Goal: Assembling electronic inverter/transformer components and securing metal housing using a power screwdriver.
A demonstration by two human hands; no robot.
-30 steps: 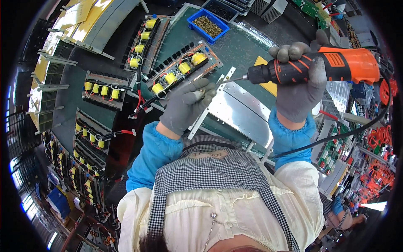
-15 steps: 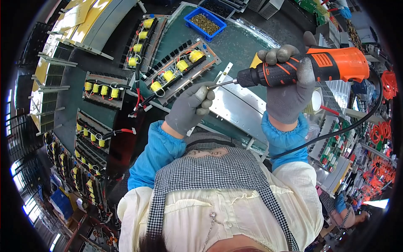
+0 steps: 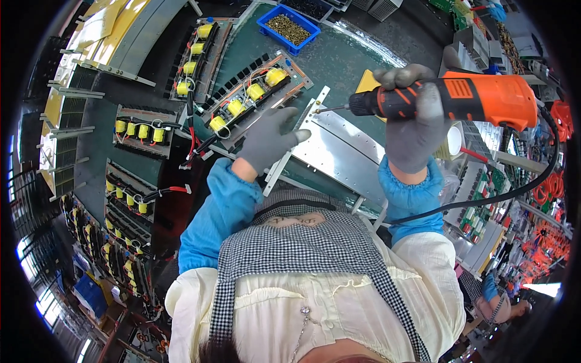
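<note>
Orange screwdriver [image 3: 465,100]'s clamped in the right hand [image 3: 414,132]'s fingers, bit [image 3: 331,109] pointing 9 o'clock at the silver strip [image 3: 288,155], which runs 1-to-7. Left hand [image 3: 266,140]'s nearer, fingers apart, strip at their 3 o'clock.

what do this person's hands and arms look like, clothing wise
The left hand and right hand both wear plain grey gloves. Further up come bright blue sleeve covers, gathered at the wrist end, then cream shirt sleeves.
</note>
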